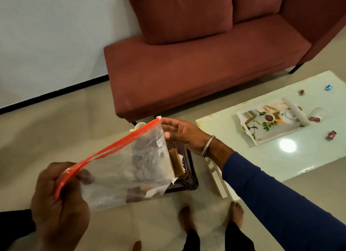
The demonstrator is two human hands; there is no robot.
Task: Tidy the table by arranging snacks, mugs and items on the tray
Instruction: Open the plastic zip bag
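Note:
I hold a clear zip bag [121, 168] with a red seal strip stretched between both hands, above the floor. My left hand [58, 200] pinches the near end of the red strip. My right hand [184, 133] pinches the far end. The bag holds a few brown snack pieces and paper scraps near its bottom. To the right, the printed white tray [262, 136] lies on the glass table [280, 162], with a rolled white sheet [295, 110] along its far edge. A tipped glass mug [318, 114] lies right of the tray. Small wrapped sweets [331, 135] are scattered on the table.
A dark tray [189, 179] with brown blocks sits on the floor below the bag, a white cup [139, 125] behind it. A red-brown sofa [187, 63] fills the back. My bare feet [185, 219] stand on the tiled floor beside the table's near edge.

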